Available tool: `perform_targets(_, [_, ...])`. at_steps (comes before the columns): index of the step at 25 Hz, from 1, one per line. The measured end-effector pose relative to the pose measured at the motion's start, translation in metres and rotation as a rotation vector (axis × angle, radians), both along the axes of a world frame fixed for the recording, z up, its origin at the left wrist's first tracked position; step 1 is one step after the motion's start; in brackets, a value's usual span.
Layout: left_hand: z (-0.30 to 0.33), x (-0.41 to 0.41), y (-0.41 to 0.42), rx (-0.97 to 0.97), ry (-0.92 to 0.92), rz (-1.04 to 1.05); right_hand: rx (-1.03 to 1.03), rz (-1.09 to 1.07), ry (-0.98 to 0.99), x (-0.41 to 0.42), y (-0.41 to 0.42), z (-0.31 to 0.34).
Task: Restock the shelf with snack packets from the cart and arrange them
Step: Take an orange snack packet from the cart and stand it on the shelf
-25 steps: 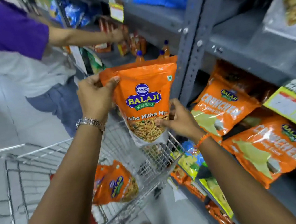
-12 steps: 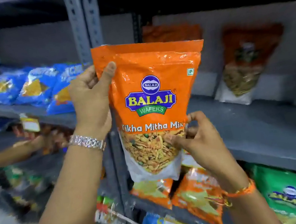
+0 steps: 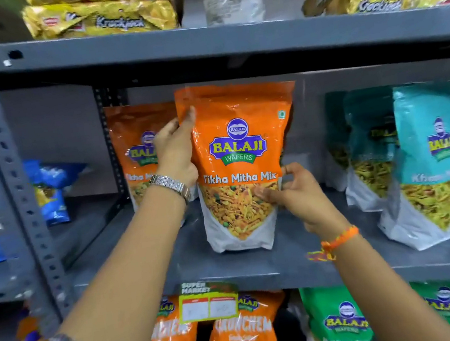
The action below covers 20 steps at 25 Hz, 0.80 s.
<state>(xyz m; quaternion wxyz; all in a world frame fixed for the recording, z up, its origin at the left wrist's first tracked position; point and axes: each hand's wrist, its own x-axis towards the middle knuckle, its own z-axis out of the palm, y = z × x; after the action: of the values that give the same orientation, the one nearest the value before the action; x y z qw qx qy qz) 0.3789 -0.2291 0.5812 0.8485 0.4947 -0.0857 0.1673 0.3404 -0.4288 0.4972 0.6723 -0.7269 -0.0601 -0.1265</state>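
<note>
Standing upright at the centre of the frame, an orange plastic pouch of Balaji Tikha Mitha Mix [image 3: 242, 165] rests with its white base on the grey metal shelf [image 3: 290, 262], held from both sides by a person's bare hands. The left hand [image 3: 176, 154], a silver metal watch [image 3: 170, 185] on its wrist, grips the pouch's upper left edge, thumb on the front and fingers [image 3: 164, 131] curled behind. The right hand [image 3: 298, 197], with an orange thread band [image 3: 339, 240] at the wrist, pinches the pouch's lower right side at the clear window, fingers clenched on the film. Just behind and to the left stands a second orange pouch of the same mix [image 3: 136, 154], partly hidden by the left hand. At the right of the frame teal Balaji pouches [image 3: 432, 157] stand in a row on the same shelf, well apart from the held one. Gold biscuit packs [image 3: 107, 15] lie on the shelf above; orange Crunchem bags [image 3: 240, 340] and green Balaji pouches [image 3: 343, 325] fill the level below, behind a green price tag [image 3: 208, 301].
</note>
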Motion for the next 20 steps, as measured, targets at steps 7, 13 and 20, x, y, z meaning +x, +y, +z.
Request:
perform_targets(7, [-0.003, 0.114, -0.044, 0.021, 0.258, -0.054, -0.002, -0.042, 0.059, 0.082, -0.044, 0.005])
perform_targets(13, [0.000, 0.102, -0.066, 0.030, 0.255, -0.059, -0.044, -0.093, 0.125, 0.114, -0.068, -0.011])
perform_targets(20, [-0.002, 0.104, -0.069, 0.047, 0.232, -0.047, -0.092, -0.127, 0.125, 0.114, -0.067, -0.011])
